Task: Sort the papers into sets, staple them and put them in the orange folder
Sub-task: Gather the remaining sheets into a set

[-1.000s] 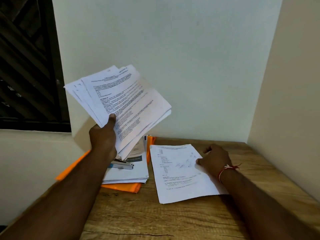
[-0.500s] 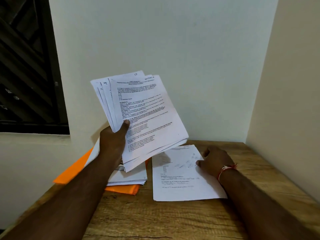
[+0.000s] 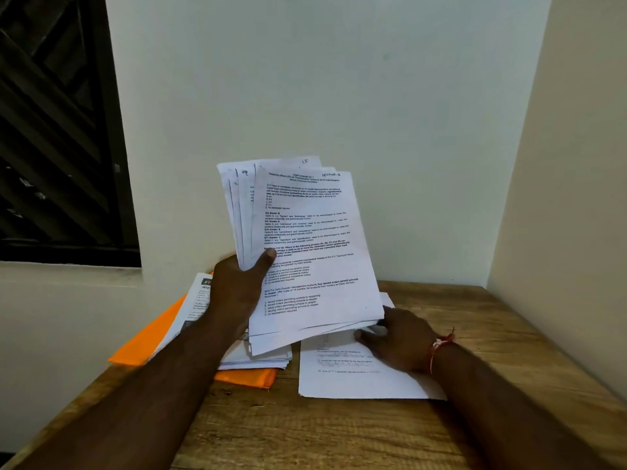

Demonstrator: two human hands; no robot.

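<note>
My left hand (image 3: 237,293) grips a fanned sheaf of printed papers (image 3: 312,252), held upright above the table with the thumb on the front sheet. A single printed sheet (image 3: 359,378) lies flat on the wooden table (image 3: 339,435). My right hand (image 3: 400,337) rests on that sheet, fingers bent at the lower right corner of the held sheaf; whether it pinches a page I cannot tell. The orange folder (image 3: 149,340) lies at the left under a flat pile of papers (image 3: 254,357). The stapler is hidden.
Walls close the table in at the back and on the right (image 3: 559,198). A dark window grille (image 3: 51,130) is at the left above a ledge. The folder overhangs the table's left edge. A red thread band circles my right wrist (image 3: 441,344).
My left hand has swung the sheaf rightward and down, turning it more upright, so it now covers the stapler and the top of the flat sheet. My right hand stayed on the sheet.
</note>
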